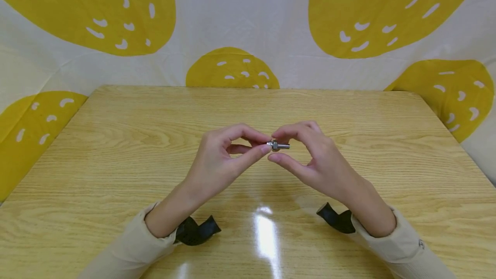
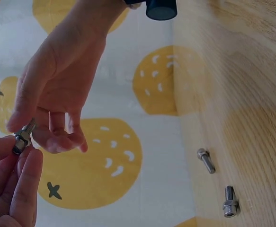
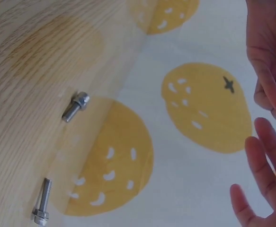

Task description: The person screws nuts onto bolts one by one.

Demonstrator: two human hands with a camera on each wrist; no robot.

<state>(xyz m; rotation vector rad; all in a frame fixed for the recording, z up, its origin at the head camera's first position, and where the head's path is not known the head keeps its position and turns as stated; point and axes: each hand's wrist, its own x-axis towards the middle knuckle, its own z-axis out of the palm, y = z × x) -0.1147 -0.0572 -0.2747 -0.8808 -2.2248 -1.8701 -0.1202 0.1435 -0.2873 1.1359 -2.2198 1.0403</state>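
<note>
My left hand (image 1: 215, 158) pinches a small metal bolt (image 1: 284, 146) by its head, between thumb and fingers. A hex nut (image 1: 275, 145) sits on the bolt close to the head, and the threaded end points right. Around the nut hover the fingers of my right hand (image 1: 317, 154); its thumb and index finger are apart, with the tips beside the nut. In the left wrist view, the held bolt (image 2: 23, 136) lies between my left fingertips (image 2: 30, 163) and the right hand (image 2: 66, 80). The right wrist view cuts the held bolt off.
Two more bolts lie on the wooden table (image 1: 116, 150): in the right wrist view, a short thick bolt (image 3: 75, 107) and a longer, thinner bolt (image 3: 43, 201) with a nut near its head. A white cloth (image 1: 240, 12) with yellow shapes hangs behind the table.
</note>
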